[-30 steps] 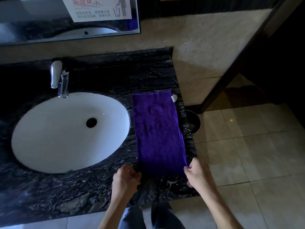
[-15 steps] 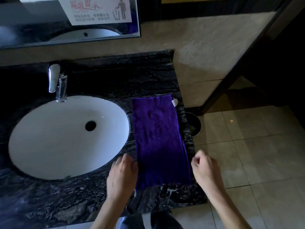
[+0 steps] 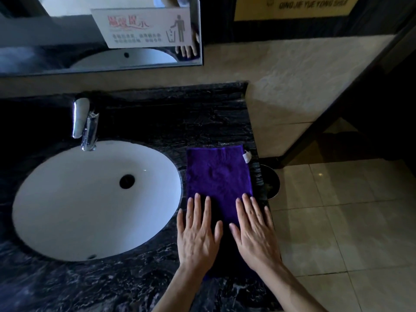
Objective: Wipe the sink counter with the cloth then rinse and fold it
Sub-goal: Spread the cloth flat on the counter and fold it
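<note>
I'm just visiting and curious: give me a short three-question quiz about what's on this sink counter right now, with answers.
1. True or false: both hands lie flat on the cloth.
2. Which side of the basin is the cloth on? A) left B) right C) inside it
3. Fill in: a small white ___ sticks out at the cloth's far right corner.

Key
1. True: the left hand and right hand press on its near end with straight fingers.
2. B: it lies lengthwise on the dark counter, beside the basin and the tap.
3. tag
</note>
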{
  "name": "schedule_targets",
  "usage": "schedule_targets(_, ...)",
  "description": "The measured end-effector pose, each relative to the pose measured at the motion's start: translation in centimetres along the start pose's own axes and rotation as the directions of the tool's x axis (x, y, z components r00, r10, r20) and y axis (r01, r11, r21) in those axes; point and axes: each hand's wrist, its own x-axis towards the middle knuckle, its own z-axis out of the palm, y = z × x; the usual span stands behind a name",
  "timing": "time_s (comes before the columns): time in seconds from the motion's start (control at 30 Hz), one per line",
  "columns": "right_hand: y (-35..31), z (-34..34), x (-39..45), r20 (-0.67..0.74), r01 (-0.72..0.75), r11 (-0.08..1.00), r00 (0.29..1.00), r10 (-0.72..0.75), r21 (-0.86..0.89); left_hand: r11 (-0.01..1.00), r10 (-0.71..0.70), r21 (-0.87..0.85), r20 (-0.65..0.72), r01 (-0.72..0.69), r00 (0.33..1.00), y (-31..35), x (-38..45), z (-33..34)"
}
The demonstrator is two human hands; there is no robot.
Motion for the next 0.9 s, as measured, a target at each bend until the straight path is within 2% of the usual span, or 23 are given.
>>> schedule_targets(0.1, -0.4, -1.0, 2.2, -0.033, -0.030, 0.998, 0.999, 0.032, 0.050, 0.998, 0.042, -0.037, -0.029, -0.043, 0.999, -0.1, 2.0, -1.0)
schedule_targets(0.17, -0.6, -1.7, 5.7, -0.063, 0.004, 0.999, 0.998, -0.001, 0.052, 0.995, 0.088, -0.049, -0.059, -0.091, 0.994, -0.1, 5.4, -1.5)
schedule_targets(0.33, 1.0, -0.6, 13.0, 0.021, 0.035, 0.999, 0.999, -0.035, -0.006, 0.999, 0.048, -0.019, -0.032, -0.049, 0.998, -1.6, 12.2, -1.2)
schedule_targets(0.43, 2.9, 0.1, 13.1, 0.058, 0.048, 0.998, 0.997, -0.046, -0.046, 0.998, 0.062, 0.025, -0.025, -0.062, 0.998, -2.4, 12.3, -0.9)
schedule_targets(0.63, 0.8, -0.8, 14.4, -0.056, -0.011, 0.999, 0.998, 0.009, -0.039, 0.999, 0.042, 0.002, -0.090, -0.042, 0.995, -1.2, 13.7, -0.7)
schedule_targets(0.73, 0.1, -0.6, 15.5, 0.002, 0.029, 1.000, 1.000, -0.029, -0.005, 0.998, 0.062, -0.002, -0.054, -0.062, 0.997, -1.3, 14.9, -0.6)
schedule_targets(0.9, 1.0, 0.4, 17.4, 0.046, 0.001, 1.000, 0.999, 0.000, -0.022, 1.000, -0.001, -0.016, -0.046, 0.001, 0.999, -1.5, 16.8, -0.8)
